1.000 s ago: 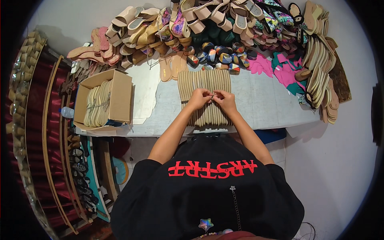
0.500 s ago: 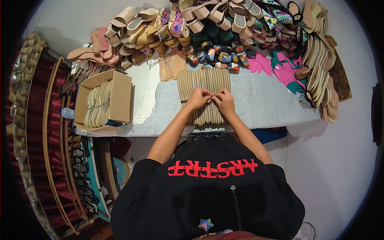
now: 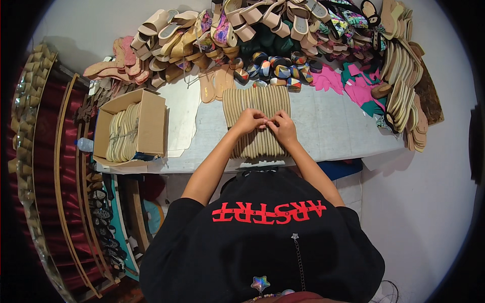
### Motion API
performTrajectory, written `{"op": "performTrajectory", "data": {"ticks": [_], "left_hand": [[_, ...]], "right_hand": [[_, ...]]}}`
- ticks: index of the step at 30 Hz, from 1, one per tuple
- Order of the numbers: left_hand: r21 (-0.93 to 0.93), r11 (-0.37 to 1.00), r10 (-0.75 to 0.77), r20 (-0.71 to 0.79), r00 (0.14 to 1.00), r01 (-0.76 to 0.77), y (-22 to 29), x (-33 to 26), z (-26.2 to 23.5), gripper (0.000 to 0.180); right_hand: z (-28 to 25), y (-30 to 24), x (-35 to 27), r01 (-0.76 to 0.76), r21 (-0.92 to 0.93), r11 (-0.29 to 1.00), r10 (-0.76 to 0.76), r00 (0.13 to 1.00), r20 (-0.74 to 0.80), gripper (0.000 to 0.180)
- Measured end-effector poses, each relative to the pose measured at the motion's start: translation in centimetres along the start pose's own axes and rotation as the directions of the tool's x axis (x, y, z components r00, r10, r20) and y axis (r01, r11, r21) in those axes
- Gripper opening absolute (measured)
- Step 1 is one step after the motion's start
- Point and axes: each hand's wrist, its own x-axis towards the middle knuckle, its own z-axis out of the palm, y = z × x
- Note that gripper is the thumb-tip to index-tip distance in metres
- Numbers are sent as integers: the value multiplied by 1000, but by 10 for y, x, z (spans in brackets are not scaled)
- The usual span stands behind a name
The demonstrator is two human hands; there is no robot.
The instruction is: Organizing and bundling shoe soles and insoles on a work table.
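Note:
A row of beige shoe soles (image 3: 256, 101), packed tightly on edge, lies on the table in front of me. My left hand (image 3: 250, 122) rests over the middle of the row, its thumb and fingertips pinched together. From the other side my right hand (image 3: 283, 126) meets it, also pinching, so that the fingertips of both nearly touch. Whatever thin thing they hold is too small and too covered by the fingers to make out.
To the left stands an open cardboard box (image 3: 157, 123) holding a tied bundle of soles (image 3: 124, 129). Heaped sandals (image 3: 242, 30) line the table's back. Patterned heels (image 3: 278, 68), pink scraps (image 3: 327, 80) and stacked soles (image 3: 401, 103) lie farther right. A water bottle (image 3: 85, 145) is beside the box.
Both hands stay pinched over the row, with only slight finger movement. A dark band seen at the row's left side earlier is now hard to see.

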Motion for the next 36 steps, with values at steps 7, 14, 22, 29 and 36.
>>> {"op": "performTrajectory", "data": {"ticks": [7, 14, 22, 29, 36], "left_hand": [[-34, 998, -49, -59, 997, 47, -3, 2, 1, 10], [2, 998, -58, -42, 997, 58, -9, 7, -2, 18], [-108, 982, -169, -105, 980, 158, 6, 2, 1, 18], [-231, 956, -210, -101, 973, 182, 4, 4, -1, 19], [-216, 959, -206, -87, 975, 183, 3, 4, -2, 21]], "right_hand": [[-1, -2, -1, -12, -15, 1000, 12, 1000, 11, 12], [0, -5, -1, 19, -12, 1000, -19, 1000, 2, 11], [-3, -4, 3, 110, 11, 994, -110, 994, 18, 9], [-5, 5, 4, 181, 54, 982, -183, 982, 48, 8], [-13, 5, 14, 37, 184, 982, -72, 980, 187, 9]]}}
